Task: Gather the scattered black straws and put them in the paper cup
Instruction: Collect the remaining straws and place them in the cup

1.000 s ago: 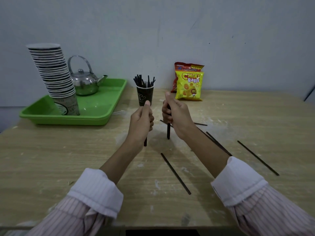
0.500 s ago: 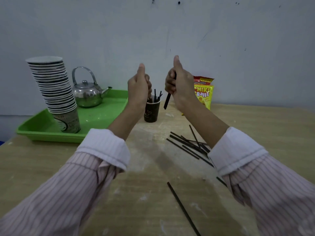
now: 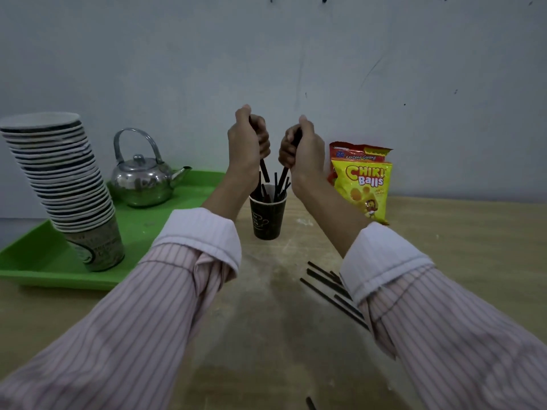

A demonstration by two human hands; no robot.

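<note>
Both fists clenched above the paper cup (image 3: 268, 216): left hand (image 3: 247, 143) gripping a black straw (image 3: 264, 170), right hand (image 3: 303, 149) gripping another straw (image 3: 284, 174). The right one's tip looks inside the rim, hard to tell. More loose straws (image 3: 327, 287) lie on the table (image 3: 458, 232).

Matt, pale wooden table (image 3: 444, 261) with scuffed whitish patches. Glossy green plastic tray (image 3: 38, 261). Polished, mirror-bright metal kettle (image 3: 142, 182). Stacked paper cups (image 3: 56, 173), matt. Dark matt paper cup (image 3: 268, 217). Shiny foil snack bags (image 3: 364, 184). Soft striped cloth sleeves (image 3: 444, 321).
</note>
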